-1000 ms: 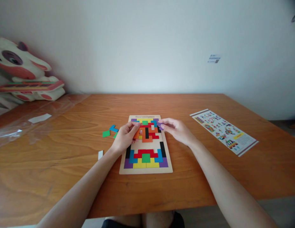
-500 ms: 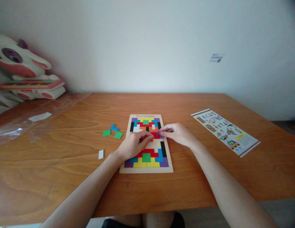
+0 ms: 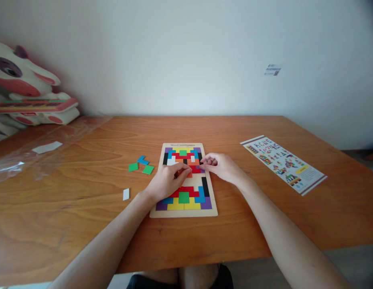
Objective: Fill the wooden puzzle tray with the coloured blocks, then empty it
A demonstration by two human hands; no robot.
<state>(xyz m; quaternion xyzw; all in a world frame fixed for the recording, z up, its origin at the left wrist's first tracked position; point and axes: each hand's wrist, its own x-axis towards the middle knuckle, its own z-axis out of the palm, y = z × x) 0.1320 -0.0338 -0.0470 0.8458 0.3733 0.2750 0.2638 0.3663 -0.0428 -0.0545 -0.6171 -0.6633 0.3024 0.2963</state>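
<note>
A wooden puzzle board (image 3: 183, 214) lies flat in the middle of the table, partly filled with coloured block pieces. My left hand (image 3: 162, 184) rests on the board's left half, its fingers pinched on an orange piece (image 3: 189, 174) near the centre. My right hand (image 3: 222, 165) sits at the board's right edge. Its fingers are curled together over the red and purple pieces there, and what they grip is hidden. A strip of bare wood shows between the upper and lower groups of pieces.
Loose pieces lie left of the board: a blue one (image 3: 142, 160) and two green ones (image 3: 133, 167) (image 3: 148, 169). Nearer me is a white slip (image 3: 126, 194). A printed pattern sheet (image 3: 282, 163) is at right, clear plastic wrap (image 3: 30, 156) and a plush toy (image 3: 27, 92) at far left.
Both hands moved from the top of the board down to its middle. The orange and red cluster now sits lower, and a white piece shows at the upper left.
</note>
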